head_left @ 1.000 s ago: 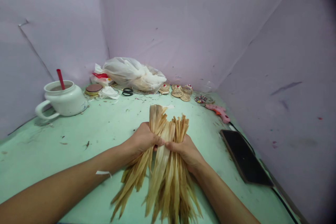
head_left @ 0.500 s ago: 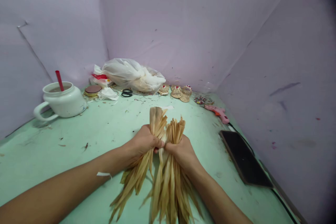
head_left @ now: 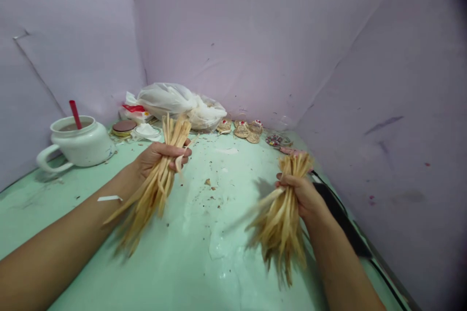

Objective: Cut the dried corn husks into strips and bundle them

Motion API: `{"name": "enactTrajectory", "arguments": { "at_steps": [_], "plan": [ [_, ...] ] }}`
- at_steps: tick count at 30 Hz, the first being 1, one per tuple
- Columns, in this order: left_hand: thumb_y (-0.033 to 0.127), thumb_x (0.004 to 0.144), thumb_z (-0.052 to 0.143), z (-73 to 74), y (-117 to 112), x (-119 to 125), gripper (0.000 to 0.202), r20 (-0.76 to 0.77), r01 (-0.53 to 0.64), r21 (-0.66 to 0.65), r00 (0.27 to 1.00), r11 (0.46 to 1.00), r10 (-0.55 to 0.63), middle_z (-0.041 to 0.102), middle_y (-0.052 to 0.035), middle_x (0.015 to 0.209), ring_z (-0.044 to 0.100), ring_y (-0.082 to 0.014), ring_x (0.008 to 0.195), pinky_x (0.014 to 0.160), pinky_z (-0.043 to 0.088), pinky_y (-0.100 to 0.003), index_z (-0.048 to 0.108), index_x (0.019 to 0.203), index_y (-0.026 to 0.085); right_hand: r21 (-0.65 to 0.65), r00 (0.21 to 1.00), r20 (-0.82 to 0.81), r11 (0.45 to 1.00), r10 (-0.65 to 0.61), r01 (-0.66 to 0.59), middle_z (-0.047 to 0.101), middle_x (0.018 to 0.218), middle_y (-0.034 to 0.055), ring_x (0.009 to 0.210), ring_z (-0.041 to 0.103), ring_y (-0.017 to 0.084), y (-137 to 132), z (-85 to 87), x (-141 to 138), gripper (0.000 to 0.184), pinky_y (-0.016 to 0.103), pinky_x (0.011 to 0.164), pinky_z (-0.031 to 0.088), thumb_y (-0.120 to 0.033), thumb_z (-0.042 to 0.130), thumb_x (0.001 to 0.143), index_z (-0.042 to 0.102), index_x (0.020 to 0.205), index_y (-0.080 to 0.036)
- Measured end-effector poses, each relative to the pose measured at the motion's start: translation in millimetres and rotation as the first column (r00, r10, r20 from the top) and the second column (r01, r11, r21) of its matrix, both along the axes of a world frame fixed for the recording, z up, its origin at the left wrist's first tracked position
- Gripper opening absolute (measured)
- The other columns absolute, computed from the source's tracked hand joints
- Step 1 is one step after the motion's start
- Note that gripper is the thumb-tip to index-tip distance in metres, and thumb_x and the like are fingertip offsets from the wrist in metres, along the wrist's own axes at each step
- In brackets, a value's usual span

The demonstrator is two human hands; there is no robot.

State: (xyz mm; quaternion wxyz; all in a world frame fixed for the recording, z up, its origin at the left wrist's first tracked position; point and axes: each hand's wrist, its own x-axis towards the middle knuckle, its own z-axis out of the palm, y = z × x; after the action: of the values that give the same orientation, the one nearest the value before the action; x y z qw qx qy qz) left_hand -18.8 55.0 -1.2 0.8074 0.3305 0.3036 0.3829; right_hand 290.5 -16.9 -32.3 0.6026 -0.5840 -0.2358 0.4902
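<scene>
My left hand (head_left: 164, 154) is closed around a bundle of dried husk strips (head_left: 149, 199), pale tan and leafy. The bundle's cut ends poke up above the fist, and the long loose ends hang toward me. A second bundle of the same dried strips (head_left: 282, 233) is gripped by my right hand (head_left: 297, 189), its short ends up and its frayed tails fanned out below, slightly blurred. One strip sticks out leftward from it. Both bundles are held over the pale green tabletop (head_left: 204, 272), well apart from each other.
At the left stands a white mug (head_left: 82, 143) with a red stick. Along the back lie a plastic bag (head_left: 171, 102), small woven ornaments (head_left: 241, 129) and a dish of beads (head_left: 278, 140). A pink glue gun (head_left: 290, 150) and a dark phone (head_left: 339, 218) are partly hidden at the right.
My hands, together at the middle before, have drawn apart: the left hand up and leftward, the right hand to the right. The strips are now in two separate bundles.
</scene>
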Motion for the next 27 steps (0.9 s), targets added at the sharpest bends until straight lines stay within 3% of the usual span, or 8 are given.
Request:
{"name": "enactTrajectory", "arguments": {
  "at_steps": [3, 6, 10, 13, 17, 22, 27],
  "plan": [
    [0.002, 0.058, 0.059, -7.9, -2, 4, 0.023, -0.038, 0.049, -0.008, 0.998, 0.999, -0.049, 0.052, -0.0005, 0.059, 0.048, -0.0065, 0.044, 0.035, 0.037, -0.013, 0.059, 0.077, 0.014, 0.006, 0.997, -0.064, 0.999, 0.053, -0.052, 0.056, 0.049, -0.0023, 0.038, 0.050, 0.009, -2, 3.0, -2, 0.021, 0.018, 0.036, 0.044, -0.004, 0.059, 0.045, 0.057, 0.062, -0.016],
    [0.008, 0.054, 0.066, -19.9, -21, 31, 0.018, -0.172, 0.065, -0.017, 0.983, 0.998, -0.067, 0.054, -0.0003, 0.053, 0.046, -0.0059, 0.038, 0.034, 0.036, -0.015, 0.058, 0.069, 0.012, -0.025, 0.953, -0.223, 0.976, 0.204, -0.214, 0.064, 0.060, 0.0004, 0.044, 0.056, 0.011, -7, 2.0, -29, 0.029, 0.022, 0.044, 0.050, -0.004, 0.064, 0.048, 0.062, 0.075, -0.016],
    [0.014, 0.047, 0.070, -29.9, -52, 69, 0.018, -0.329, -0.001, 0.021, 0.944, 1.000, 0.008, 0.052, 0.0004, 0.042, 0.042, -0.0055, 0.032, 0.032, 0.032, -0.016, 0.056, 0.058, 0.009, -0.088, 0.878, -0.389, 0.938, 0.278, -0.335, 0.066, 0.060, 0.0038, 0.053, 0.062, 0.015, -18, -6.0, -75, 0.020, 0.027, 0.057, 0.052, -0.013, 0.068, 0.059, 0.063, 0.078, -0.013],
    [0.017, 0.045, 0.071, -33.8, -65, 81, 0.022, -0.358, -0.041, 0.104, 0.931, 0.994, 0.076, 0.053, 0.0014, 0.043, 0.042, -0.0058, 0.035, 0.034, 0.032, -0.017, 0.057, 0.061, 0.009, -0.050, 0.779, -0.465, 0.866, 0.421, -0.498, 0.067, 0.061, 0.0081, 0.055, 0.064, 0.019, -25, -11.5, -93, 0.017, 0.031, 0.059, 0.051, -0.024, 0.064, 0.066, 0.063, 0.076, -0.010],
    [0.017, 0.045, 0.070, -37.5, -68, 81, 0.026, -0.400, -0.043, 0.133, 0.912, 0.990, 0.093, 0.053, 0.0025, 0.047, 0.046, -0.0077, 0.040, 0.036, 0.033, -0.017, 0.058, 0.068, 0.011, -0.060, 0.652, -0.584, 0.775, 0.483, -0.629, 0.067, 0.060, 0.0098, 0.054, 0.064, 0.019, -26, -13.3, -93, 0.024, 0.030, 0.059, 0.050, -0.029, 0.057, 0.071, 0.064, 0.081, -0.008],
    [0.013, 0.045, 0.067, -34.8, -62, 76, 0.037, -0.337, 0.051, 0.113, 0.941, 0.992, -0.010, 0.051, 0.0038, 0.046, 0.041, -0.0061, 0.039, 0.035, 0.030, -0.016, 0.060, 0.081, 0.010, -0.015, 0.636, -0.637, 0.818, 0.436, -0.576, 0.067, 0.061, 0.0076, 0.057, 0.065, 0.018, -19, -14.8, -83, 0.019, 0.028, 0.061, 0.050, -0.017, 0.052, 0.071, 0.062, 0.086, -0.010],
    [0.010, 0.044, 0.064, -31.9, -59, 74, 0.040, -0.351, 0.131, 0.055, 0.931, 0.990, -0.104, 0.051, 0.0037, 0.045, 0.039, -0.0054, 0.035, 0.032, 0.028, -0.015, 0.061, 0.084, 0.010, 0.116, 0.524, -0.676, 0.778, 0.517, -0.618, 0.068, 0.067, 0.0078, 0.063, 0.066, 0.019, -14, -20.3, -72, 0.016, 0.031, 0.064, 0.051, -0.016, 0.051, 0.070, 0.060, 0.083, -0.012]
  ]
}}
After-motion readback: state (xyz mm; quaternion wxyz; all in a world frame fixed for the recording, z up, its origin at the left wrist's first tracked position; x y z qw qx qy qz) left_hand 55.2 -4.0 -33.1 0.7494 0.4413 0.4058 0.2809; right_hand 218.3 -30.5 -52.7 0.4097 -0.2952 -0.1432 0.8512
